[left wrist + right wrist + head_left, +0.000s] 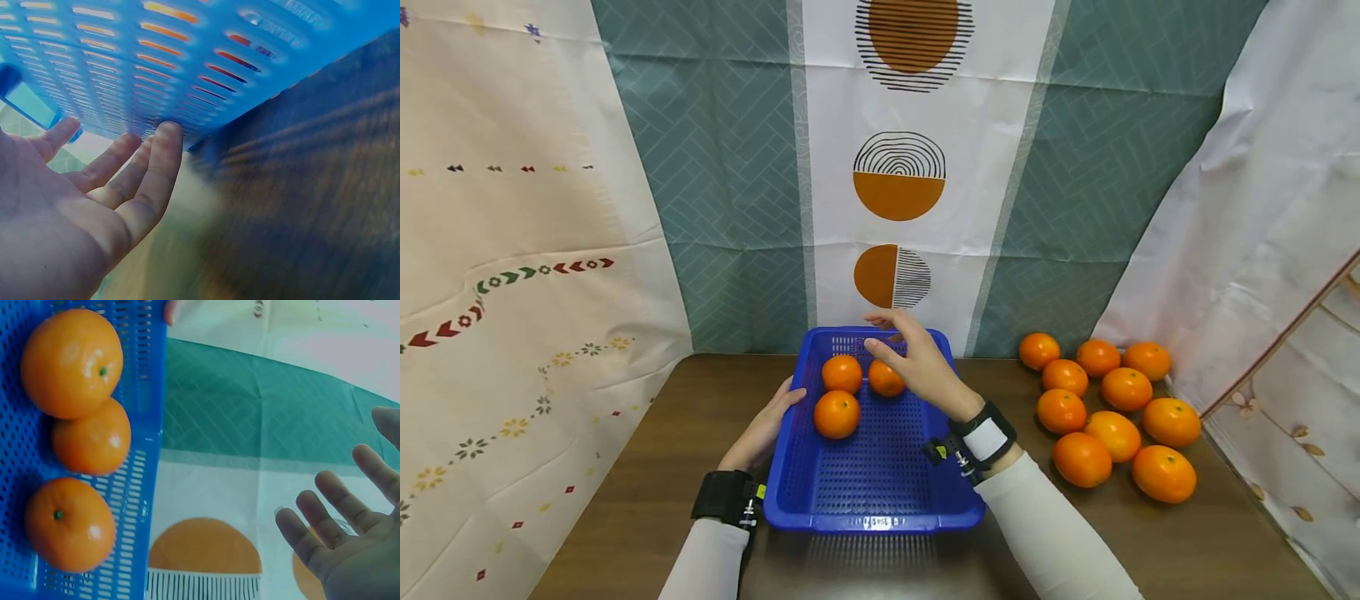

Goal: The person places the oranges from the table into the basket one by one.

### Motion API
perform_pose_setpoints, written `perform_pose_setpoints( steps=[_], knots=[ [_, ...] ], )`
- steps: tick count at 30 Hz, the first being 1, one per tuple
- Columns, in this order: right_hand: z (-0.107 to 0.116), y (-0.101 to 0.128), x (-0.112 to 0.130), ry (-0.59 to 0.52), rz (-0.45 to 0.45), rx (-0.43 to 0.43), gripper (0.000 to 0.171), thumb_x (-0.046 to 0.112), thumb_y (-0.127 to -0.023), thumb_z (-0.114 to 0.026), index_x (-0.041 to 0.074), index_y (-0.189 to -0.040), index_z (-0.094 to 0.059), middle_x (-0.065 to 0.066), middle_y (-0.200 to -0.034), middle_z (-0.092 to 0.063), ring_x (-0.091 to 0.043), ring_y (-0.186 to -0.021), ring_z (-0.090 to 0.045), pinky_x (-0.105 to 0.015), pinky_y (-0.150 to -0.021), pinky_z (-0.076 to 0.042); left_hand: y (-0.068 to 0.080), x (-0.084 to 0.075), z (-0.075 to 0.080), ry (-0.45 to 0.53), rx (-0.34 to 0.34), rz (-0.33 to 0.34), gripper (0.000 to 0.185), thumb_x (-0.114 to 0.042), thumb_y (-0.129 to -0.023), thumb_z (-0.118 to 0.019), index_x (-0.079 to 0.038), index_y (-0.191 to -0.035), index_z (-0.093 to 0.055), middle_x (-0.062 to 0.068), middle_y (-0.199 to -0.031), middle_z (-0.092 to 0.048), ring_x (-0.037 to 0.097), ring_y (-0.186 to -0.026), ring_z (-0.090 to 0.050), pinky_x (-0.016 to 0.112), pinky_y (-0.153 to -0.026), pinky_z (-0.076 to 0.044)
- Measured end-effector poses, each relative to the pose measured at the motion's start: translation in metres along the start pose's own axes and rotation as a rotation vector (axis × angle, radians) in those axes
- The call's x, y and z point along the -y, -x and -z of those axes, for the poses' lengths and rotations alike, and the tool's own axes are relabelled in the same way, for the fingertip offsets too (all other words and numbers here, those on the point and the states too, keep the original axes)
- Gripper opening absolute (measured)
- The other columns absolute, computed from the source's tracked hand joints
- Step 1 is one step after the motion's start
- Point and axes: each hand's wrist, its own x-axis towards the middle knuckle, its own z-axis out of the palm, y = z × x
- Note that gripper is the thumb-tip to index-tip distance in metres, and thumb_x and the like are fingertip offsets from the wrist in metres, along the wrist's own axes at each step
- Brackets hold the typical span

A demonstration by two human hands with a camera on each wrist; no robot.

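Watching remotely, I see my right hand spread wide above three oranges in the blue basket, my left hand, fingers relaxed, touching its side.

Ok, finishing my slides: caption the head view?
Left hand holds a blue basket of three oranges, right hand above; more oranges on the table.

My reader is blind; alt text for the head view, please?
A right hand hovers open above a blue basket holding three oranges; the left hand touches its left side. Ten more oranges lie to the right on a brown table.
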Motion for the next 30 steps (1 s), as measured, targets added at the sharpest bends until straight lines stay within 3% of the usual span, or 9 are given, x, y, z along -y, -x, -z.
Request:
perform_pose_setpoints(
  steps=[7, 16, 23, 30],
  knots=[
    [0.009, 0.009, -0.003, -0.040, -0.006, -0.054, 0.039, 0.014, -0.104, -0.065, 0.006, -0.141, -0.057, -0.014, -0.139, -0.056, -0.029, -0.128, -0.052, -0.057, -0.106, -0.045, 0.000, -0.001, -0.001, -0.003, -0.002, 0.006, 0.063, -0.043, -0.112, -0.040, -0.030, -0.166, -0.010, 0.019, -0.165, -0.029, 0.037, -0.128, -0.057, 0.057, -0.098, -0.053],
    [0.022, 0.012, -0.002, -0.052, 0.007, -0.105, 0.037, 0.013, -0.104, -0.065, 0.007, -0.140, -0.058, -0.011, -0.137, -0.057, -0.028, -0.127, -0.052, -0.055, -0.105, -0.045, 0.001, 0.000, 0.000, 0.003, 0.000, -0.002, 0.063, -0.042, -0.112, -0.040, -0.030, -0.167, -0.009, 0.018, -0.165, -0.029, 0.037, -0.129, -0.056, 0.056, -0.099, -0.053],
    [0.045, 0.018, -0.002, -0.056, 0.018, -0.181, 0.037, 0.010, -0.104, -0.063, 0.003, -0.140, -0.057, -0.015, -0.137, -0.056, -0.038, -0.128, -0.050, -0.056, -0.107, -0.043, 0.001, 0.000, 0.000, -0.002, 0.000, -0.004, 0.063, -0.042, -0.113, -0.039, -0.029, -0.167, -0.009, 0.018, -0.165, -0.028, 0.036, -0.128, -0.056, 0.055, -0.099, -0.053],
    [0.062, 0.029, -0.006, 0.005, 0.025, -0.255, 0.038, 0.007, -0.102, -0.065, 0.005, -0.140, -0.059, -0.012, -0.136, -0.058, -0.030, -0.127, -0.051, -0.052, -0.105, -0.045, 0.000, 0.000, 0.000, -0.009, -0.004, -0.004, 0.062, -0.041, -0.113, -0.038, -0.030, -0.166, -0.009, 0.018, -0.166, -0.028, 0.037, -0.128, -0.057, 0.056, -0.097, -0.054]
  ],
)
